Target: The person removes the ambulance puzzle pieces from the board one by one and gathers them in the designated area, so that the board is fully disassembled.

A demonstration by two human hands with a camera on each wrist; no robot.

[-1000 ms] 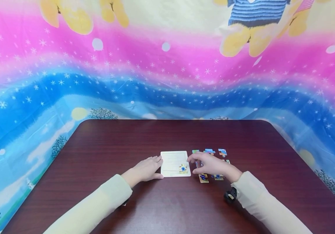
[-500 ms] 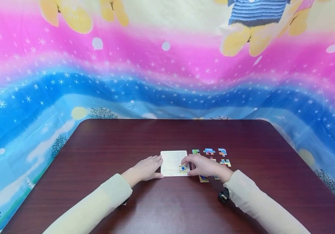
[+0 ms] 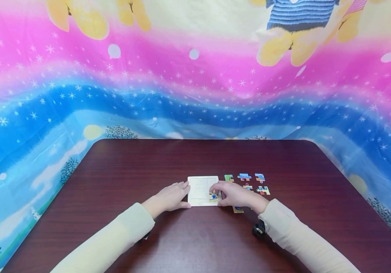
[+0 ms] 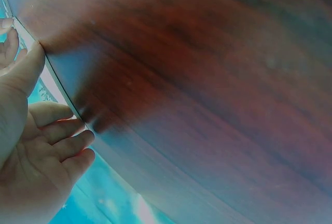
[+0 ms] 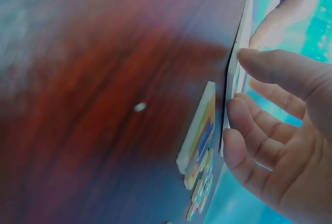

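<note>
A pale, shallow square puzzle tray [image 3: 198, 187] lies flat on the table. In its near right corner sits a yellow jigsaw piece [image 3: 214, 197] with a blue round spot. My left hand [image 3: 168, 196] rests along the tray's left edge, fingers extended and thumb at the near corner; the left wrist view shows its fingertips [image 4: 85, 137] at the rim. Over the right side reaches my right hand [image 3: 234, 194], its fingers bent at the corner piece and its thumb by the near right corner. Seen from the right wrist, the fingertips [image 5: 239, 111] touch the tray's side.
Right of the tray lie several loose jigsaw pieces, among them a green one [image 3: 228, 178], a blue one [image 3: 244, 176] and a red-and-white one [image 3: 263, 190]. My right hand partly covers the nearest piece [image 3: 238, 209]. A patterned cloth [image 3: 195, 94] hangs behind the dark table [image 3: 147, 159].
My right hand has moved left from beside the loose pieces to the tray's right edge and corner piece, uncovering some loose pieces. The left hand and tray have stayed put.
</note>
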